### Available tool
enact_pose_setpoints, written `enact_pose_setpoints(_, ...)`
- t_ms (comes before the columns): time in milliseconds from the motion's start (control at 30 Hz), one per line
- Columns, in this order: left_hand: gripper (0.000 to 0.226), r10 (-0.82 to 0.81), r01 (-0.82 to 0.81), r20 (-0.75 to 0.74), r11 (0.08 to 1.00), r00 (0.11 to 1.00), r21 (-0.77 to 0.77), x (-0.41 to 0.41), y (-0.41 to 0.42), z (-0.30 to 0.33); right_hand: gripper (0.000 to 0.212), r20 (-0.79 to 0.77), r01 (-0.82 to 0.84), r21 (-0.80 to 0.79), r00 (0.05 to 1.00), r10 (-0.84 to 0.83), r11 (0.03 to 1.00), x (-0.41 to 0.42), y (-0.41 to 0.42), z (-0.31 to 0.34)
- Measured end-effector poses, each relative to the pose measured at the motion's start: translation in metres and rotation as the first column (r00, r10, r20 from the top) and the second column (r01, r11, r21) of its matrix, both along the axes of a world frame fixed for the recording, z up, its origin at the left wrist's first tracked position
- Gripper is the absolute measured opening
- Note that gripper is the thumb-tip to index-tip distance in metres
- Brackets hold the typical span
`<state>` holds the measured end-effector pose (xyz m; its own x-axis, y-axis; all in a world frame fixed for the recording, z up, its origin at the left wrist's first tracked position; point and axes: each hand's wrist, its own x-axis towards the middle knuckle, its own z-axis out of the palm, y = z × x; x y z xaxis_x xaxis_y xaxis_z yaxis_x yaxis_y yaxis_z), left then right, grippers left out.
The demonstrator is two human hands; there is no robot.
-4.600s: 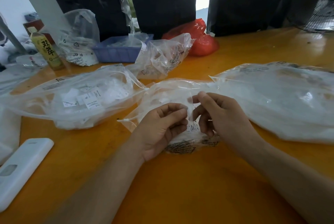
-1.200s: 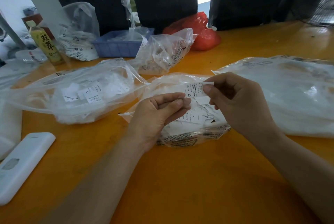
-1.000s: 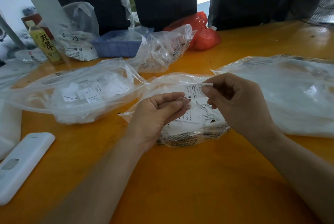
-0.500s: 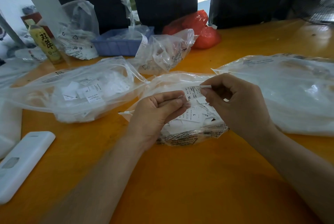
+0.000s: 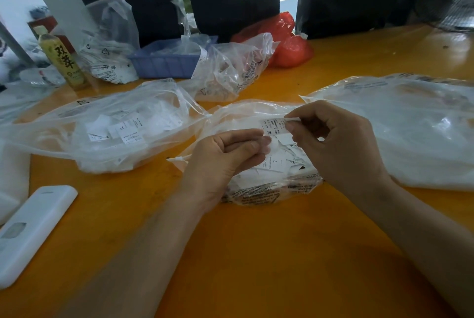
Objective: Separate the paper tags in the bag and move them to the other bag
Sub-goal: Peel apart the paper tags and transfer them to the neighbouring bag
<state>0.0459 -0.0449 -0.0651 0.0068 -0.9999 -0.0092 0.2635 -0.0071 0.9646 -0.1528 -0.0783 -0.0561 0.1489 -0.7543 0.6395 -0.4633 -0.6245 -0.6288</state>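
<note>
Paper tag [image 5: 273,126] pinched between my hands, left hand [image 5: 225,156] and right hand [image 5: 336,143], mid-frame over the bag [image 5: 256,189], probably for peeling apart.

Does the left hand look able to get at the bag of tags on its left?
Probably yes: the left hand sits just beside the left bag, with only bare table between them.
</note>
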Motion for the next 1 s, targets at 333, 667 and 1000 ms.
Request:
enact_pose_setpoints(333, 0.023, 0.059, -0.059, 0.037, 0.998, 0.998, -0.017, 0.0, 0.002, 0.003, 0.018, 0.0, 0.026, -0.007, 1.0, -0.026, 1.0, 0.0, -0.001, -0.002)
enact_pose_setpoints(667, 0.015, 0.068, -0.063, -0.173, 0.997, 0.983, 0.035, -0.003, 0.002, 0.005, 0.043, -0.016, -0.327, 0.455, 0.927, 0.374, 0.828, 0.009, 0.003, -0.01)
enact_pose_setpoints(1000, 0.031, -0.031, 0.026, 0.07, 0.997, 0.997, 0.071, -0.006, 0.004, 0.0, 0.019, 0.017, -0.148, 0.289, 0.989, 0.15, 0.946, 0.003, -0.004, -0.009)
